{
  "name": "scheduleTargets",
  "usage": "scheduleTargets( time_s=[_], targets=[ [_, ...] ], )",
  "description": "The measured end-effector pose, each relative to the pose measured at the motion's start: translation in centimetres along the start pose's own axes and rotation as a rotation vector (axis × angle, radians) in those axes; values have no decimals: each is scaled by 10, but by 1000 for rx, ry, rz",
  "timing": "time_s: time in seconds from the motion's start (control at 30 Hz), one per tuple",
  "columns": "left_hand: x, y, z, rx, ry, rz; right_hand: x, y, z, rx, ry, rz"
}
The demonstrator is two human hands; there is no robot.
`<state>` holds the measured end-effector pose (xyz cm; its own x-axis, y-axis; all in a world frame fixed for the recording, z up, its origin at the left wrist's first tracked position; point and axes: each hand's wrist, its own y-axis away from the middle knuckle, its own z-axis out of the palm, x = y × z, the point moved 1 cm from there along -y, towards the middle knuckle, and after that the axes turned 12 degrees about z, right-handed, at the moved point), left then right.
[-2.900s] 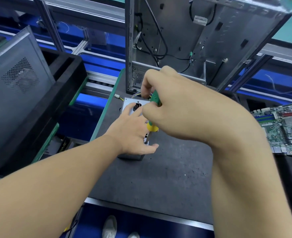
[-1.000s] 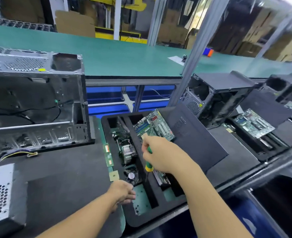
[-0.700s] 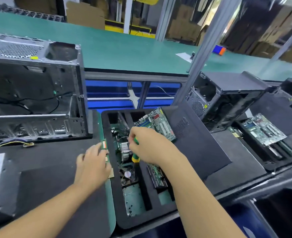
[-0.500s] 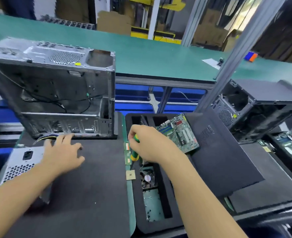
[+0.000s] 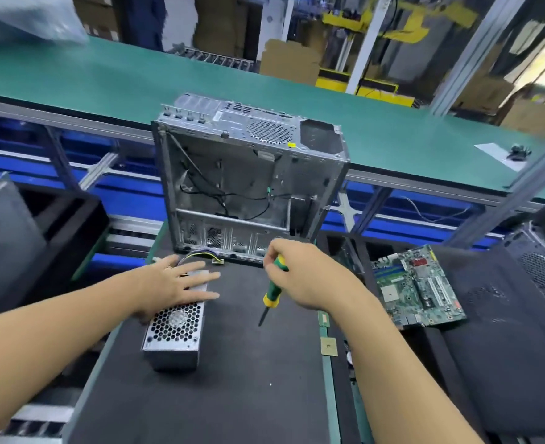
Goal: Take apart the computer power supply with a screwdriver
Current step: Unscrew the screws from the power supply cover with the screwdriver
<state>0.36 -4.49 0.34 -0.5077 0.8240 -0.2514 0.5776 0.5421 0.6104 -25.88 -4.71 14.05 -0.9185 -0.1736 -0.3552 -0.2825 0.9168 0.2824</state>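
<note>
On power supply (image 5: 175, 325), splayed left fingers (image 5: 204, 276)

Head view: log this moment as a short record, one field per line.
left hand: lies flat on top of the power supply, fingers straight
right hand: grips the screwdriver, tip pointing down, apart from the power supply
power supply: on the black mat, fan grille facing the camera
computer case: open, upright behind the hands
circuit board: off to the right, untouched
</note>
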Motion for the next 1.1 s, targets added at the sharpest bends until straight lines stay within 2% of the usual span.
scheduleTargets(
  time_s=[0.13, 0.23, 0.33, 0.47, 0.6, 0.73, 0.83, 0.97, 1.03, 1.1],
  targets=[
    [-13, -4, 3, 123, -34, 183, -26, -5, 9, 18, -32, 23],
    [-12, -4, -1, 253, 13, 219, -35, -6, 11, 56, -66, 43],
    [-5, -6, 3, 307, 127, 73, -47, -5, 10, 104, -99, 83],
    [12, -12, 13, 304, 606, -235, -58, -3, 4, 173, -75, 108],
    [36, -20, 23, 361, 648, -357, -62, 0, 1, 207, -69, 113],
    [58, -29, 19, 389, 753, -315, -61, -1, 7, 183, -42, 131],
    [76, -33, 10, 699, 681, -312, -59, 1, 18, 109, -5, 143],
    [89, -35, 13, 1027, 458, -23, -53, 2, 31, 75, -2, 168],
    [88, -37, 15, 1072, 591, 61, -50, 1, 34, 90, -32, 184],
    [84, -40, 16, 1040, 790, 74, -48, 0, 37, 91, -58, 205]
  ],
)
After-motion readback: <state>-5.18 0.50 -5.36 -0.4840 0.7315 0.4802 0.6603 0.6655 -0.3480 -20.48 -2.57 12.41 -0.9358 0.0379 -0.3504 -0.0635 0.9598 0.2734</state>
